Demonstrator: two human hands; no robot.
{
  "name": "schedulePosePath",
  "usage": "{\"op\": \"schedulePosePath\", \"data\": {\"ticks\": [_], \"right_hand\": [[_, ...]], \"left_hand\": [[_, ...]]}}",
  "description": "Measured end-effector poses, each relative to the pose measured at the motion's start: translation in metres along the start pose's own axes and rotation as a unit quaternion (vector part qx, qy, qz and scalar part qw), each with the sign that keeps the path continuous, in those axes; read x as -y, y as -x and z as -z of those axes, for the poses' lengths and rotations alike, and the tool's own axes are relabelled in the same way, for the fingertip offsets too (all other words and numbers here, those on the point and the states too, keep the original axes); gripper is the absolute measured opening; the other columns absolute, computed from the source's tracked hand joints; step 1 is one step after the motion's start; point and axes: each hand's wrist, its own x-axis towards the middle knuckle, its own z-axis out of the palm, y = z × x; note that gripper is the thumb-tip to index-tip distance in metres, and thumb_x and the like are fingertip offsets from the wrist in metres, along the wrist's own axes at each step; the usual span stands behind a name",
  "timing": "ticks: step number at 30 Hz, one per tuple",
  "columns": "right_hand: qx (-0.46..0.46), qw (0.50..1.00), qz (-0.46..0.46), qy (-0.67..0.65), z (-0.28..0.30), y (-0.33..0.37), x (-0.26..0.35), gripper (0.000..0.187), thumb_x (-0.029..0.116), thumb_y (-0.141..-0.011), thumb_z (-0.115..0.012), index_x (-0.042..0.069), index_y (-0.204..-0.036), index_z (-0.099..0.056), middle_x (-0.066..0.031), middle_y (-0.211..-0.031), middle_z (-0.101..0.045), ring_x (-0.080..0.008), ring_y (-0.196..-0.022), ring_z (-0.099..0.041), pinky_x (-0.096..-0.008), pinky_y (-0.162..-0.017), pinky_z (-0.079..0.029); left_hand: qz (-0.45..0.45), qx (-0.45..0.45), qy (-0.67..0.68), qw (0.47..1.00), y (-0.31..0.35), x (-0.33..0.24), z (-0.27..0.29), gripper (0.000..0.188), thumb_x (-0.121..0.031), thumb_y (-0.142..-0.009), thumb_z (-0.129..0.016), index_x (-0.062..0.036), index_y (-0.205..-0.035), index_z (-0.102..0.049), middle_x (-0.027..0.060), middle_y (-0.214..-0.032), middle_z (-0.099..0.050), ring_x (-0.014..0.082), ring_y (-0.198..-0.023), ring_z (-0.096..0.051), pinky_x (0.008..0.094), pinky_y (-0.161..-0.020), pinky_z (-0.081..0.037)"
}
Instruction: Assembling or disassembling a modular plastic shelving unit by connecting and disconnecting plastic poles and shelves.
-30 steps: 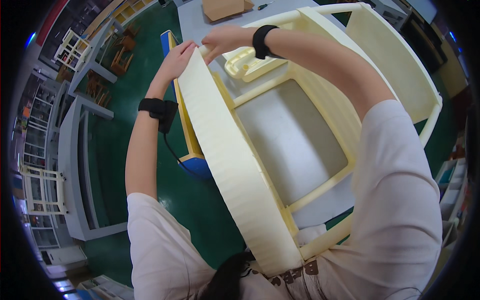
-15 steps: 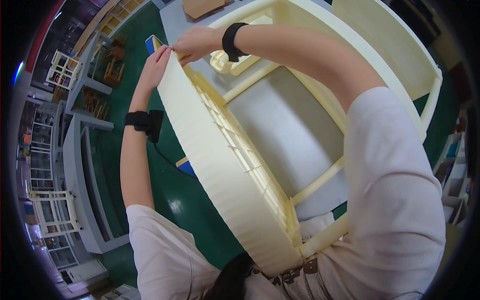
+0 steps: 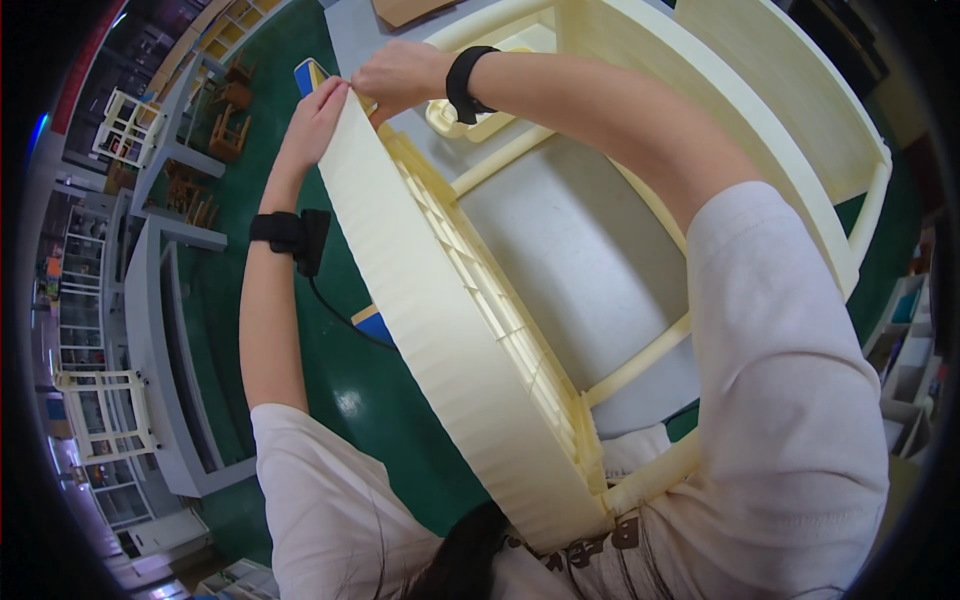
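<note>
At the far end of the panel (image 3: 425,300), left hand (image 3: 318,122) and right hand (image 3: 405,78) close together

Left: hand narrow, fingers laid over the panel's outer corner, gripping its edge. Thumb hidden from view. Right: hand curled into a loose fist on the inner side of the same corner, wrist bent, holding the edge there. Fingertips partly hidden; I cannot tell whether it holds any smaller part. Hands side by side; contact between them unclear.

Panel: cream, long, set on a slant from my hands at upper left to my shirt (image 3: 590,560) at lower centre. Smooth face toward the left, ribbed side toward the right.

Right of the panel: cream frame (image 3: 735,120) with two crossbars (image 3: 640,360), grey table (image 3: 570,250) seen between them. Cream tray (image 3: 470,122) below my right wrist, partly covered. Cardboard (image 3: 412,10) at the table's far edge.

Left of the panel: green floor (image 3: 345,405), plus a blue-and-yellow piece (image 3: 306,78) just beyond my left fingers. Black strap (image 3: 278,233) on my left wrist, cable (image 3: 338,318) trailing from its box toward the panel. Second strap (image 3: 467,85) on my right wrist.
</note>
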Motion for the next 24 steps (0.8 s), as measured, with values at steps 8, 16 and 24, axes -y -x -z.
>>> {"op": "schedulePosePath", "data": {"ticks": [8,16,24], "right_hand": [[0.01,1.0,0.008,-0.003,-0.003,-0.004,-0.007,0.051,0.054,-0.069,-0.055,0.004,-0.073,-0.057,-0.0115,-0.066,-0.06,-0.0293,-0.064,-0.058,-0.0363,-0.055,-0.046],[0.016,0.999,0.018,0.022,-0.001,0.002,-0.006,0.043,0.048,-0.073,-0.055,0.005,-0.074,-0.056,-0.0122,-0.065,-0.058,-0.0307,-0.063,-0.058,-0.0379,-0.055,-0.046],[-0.017,0.999,0.022,0.044,-0.005,0.003,-0.009,0.04,0.044,-0.072,-0.057,0.004,-0.074,-0.055,-0.011,-0.064,-0.058,-0.0287,-0.061,-0.058,-0.0344,-0.054,-0.047]], "left_hand": [[0.013,-0.018,-0.009,1.0,-0.001,0.007,0.003,0.029,-0.025,-0.086,-0.043,0.0001,-0.097,-0.052,0.0108,-0.088,-0.057,0.0185,-0.08,-0.053,0.0266,-0.073,-0.04],[-0.121,-0.157,-0.001,0.98,0.031,0.013,0.01,0.023,-0.009,-0.079,-0.05,0.0009,-0.098,-0.058,0.0077,-0.097,-0.057,0.0156,-0.09,-0.053,0.0251,-0.081,-0.039],[0.019,-0.064,0.286,0.956,0.058,0.019,-0.017,0.068,-0.013,-0.067,-0.062,-0.0102,-0.128,-0.03,0.0098,-0.122,-0.039,0.0224,-0.112,-0.04,0.0328,-0.098,-0.029]]}}
